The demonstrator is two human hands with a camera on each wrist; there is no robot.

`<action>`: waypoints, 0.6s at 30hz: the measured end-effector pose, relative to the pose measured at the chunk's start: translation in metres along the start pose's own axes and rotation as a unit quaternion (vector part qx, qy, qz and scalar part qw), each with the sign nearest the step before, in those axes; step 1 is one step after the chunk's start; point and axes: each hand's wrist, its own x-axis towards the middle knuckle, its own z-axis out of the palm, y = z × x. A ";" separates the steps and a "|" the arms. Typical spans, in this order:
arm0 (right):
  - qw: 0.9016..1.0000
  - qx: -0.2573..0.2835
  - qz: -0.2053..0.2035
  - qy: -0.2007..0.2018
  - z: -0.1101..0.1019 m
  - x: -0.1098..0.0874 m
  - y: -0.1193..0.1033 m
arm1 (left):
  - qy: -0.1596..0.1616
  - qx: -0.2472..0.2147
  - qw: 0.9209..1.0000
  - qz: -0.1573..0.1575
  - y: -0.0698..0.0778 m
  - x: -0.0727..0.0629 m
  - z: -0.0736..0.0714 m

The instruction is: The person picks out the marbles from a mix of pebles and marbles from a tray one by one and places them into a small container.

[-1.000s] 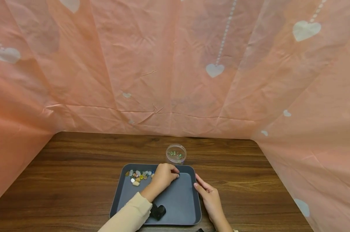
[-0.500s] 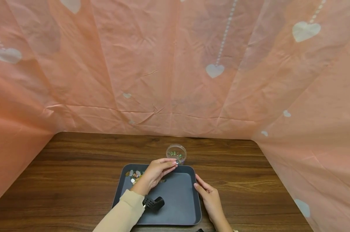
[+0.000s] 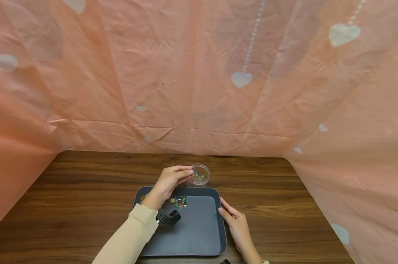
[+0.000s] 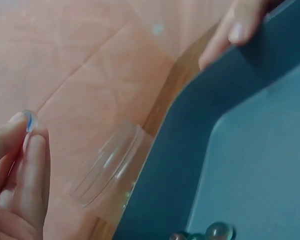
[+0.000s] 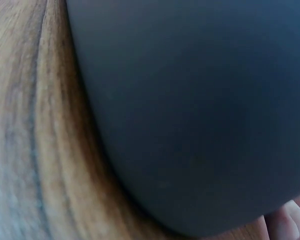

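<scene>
My left hand [image 3: 170, 178] is raised over the near-left side of a round clear plastic tub [image 3: 199, 180]. Between thumb and fingertips it pinches a clear marble [image 4: 31, 121] with a blue streak. Several green-tinted marbles are visible inside the tub. My right hand [image 3: 237, 223] holds the right side of a dark grey tray [image 3: 199, 234], thumb at the rim and fingers along the outer wall. In the tray's far part lies a cluster of marbles [image 3: 180, 202]; the left forearm covers most of the stones to its left.
The tub stands on the brown wooden table [image 3: 268, 198] just behind the tray's far rim. A pink curtain [image 3: 199, 91] with white hearts surrounds the table's back and sides. A black wrist strap mount [image 3: 168, 217] hangs over the tray.
My left hand rises from inside the tray, passes over its far rim and reaches the tub with the marble, uncovering the marble cluster. The right hand stays at the tray's side.
</scene>
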 end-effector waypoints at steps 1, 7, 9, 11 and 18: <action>1.000 0.001 0.000 0.002 0.000 0.000 0.000 | 0.007 0.025 1.000 0.007 0.001 0.001 0.001; 1.000 0.005 0.002 0.003 0.001 0.000 0.001 | 0.058 0.155 0.984 0.062 -0.002 0.006 0.010; 1.000 0.003 0.002 0.003 0.000 0.000 0.001 | 0.073 0.206 0.973 0.079 -0.002 0.007 0.012; 1.000 0.000 0.003 0.003 0.000 0.000 0.001 | 0.085 0.261 0.956 0.100 -0.002 0.008 0.014; 1.000 0.001 0.000 0.000 0.000 0.000 0.000 | 0.091 0.379 0.905 0.170 0.001 0.005 0.022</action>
